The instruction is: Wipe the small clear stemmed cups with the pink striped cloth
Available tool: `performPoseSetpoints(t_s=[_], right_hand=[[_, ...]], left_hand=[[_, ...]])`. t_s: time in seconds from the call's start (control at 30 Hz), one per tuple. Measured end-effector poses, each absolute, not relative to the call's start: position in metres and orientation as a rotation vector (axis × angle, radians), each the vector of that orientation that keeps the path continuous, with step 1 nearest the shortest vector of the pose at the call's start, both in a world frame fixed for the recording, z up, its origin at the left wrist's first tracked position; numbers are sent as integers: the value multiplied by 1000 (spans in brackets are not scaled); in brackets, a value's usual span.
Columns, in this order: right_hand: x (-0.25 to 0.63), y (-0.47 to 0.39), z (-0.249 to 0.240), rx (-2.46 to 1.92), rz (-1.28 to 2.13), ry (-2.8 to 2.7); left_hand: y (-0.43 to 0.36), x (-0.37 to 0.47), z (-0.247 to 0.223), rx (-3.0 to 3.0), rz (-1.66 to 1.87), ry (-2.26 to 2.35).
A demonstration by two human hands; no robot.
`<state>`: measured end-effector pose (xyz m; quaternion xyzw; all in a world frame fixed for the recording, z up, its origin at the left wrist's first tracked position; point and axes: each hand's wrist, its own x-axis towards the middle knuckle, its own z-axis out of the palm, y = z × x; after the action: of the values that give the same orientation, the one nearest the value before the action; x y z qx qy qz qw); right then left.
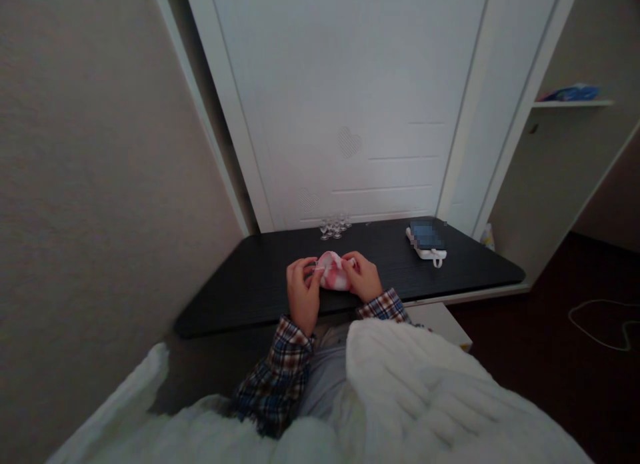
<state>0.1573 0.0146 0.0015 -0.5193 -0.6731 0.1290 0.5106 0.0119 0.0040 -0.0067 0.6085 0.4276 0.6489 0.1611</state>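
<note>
A small pink-and-white cloth piece (334, 272), rounded like a pouch, is held up between my hands over the near edge of the black tabletop (250, 284). My left hand (303, 292) grips its left side with thumb and bent fingers. On the other side, my right hand (367, 279) pinches the cloth's upper right edge. Folds and my fingers hide part of it, so I cannot tell its exact kind. Beyond the cloth, a heap of small clear disc-like pieces (335, 227) lies towards the back of the tabletop.
At the right of the tabletop lies a phone-like device (427, 235) on a white block with a loop. White panelled doors (345, 84) rise behind. A white drawer (435, 317) juts out below the right side. White quilted fabric (425, 397) covers the foreground.
</note>
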Motion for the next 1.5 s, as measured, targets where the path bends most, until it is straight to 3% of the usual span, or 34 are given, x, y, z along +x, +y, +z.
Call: performPoseSetpoints(t_s=[0.63, 1.17, 1.5], right_hand=[[158, 17, 0, -1074, 312, -1501], [160, 36, -9, -855, 921, -1240], [160, 41, -14, -952, 784, -1474]], left_hand=[[3, 17, -7, 1633, 1785, 1115], [2, 16, -7, 1724, 1705, 1113], [-2, 17, -3, 1749, 1655, 1086]])
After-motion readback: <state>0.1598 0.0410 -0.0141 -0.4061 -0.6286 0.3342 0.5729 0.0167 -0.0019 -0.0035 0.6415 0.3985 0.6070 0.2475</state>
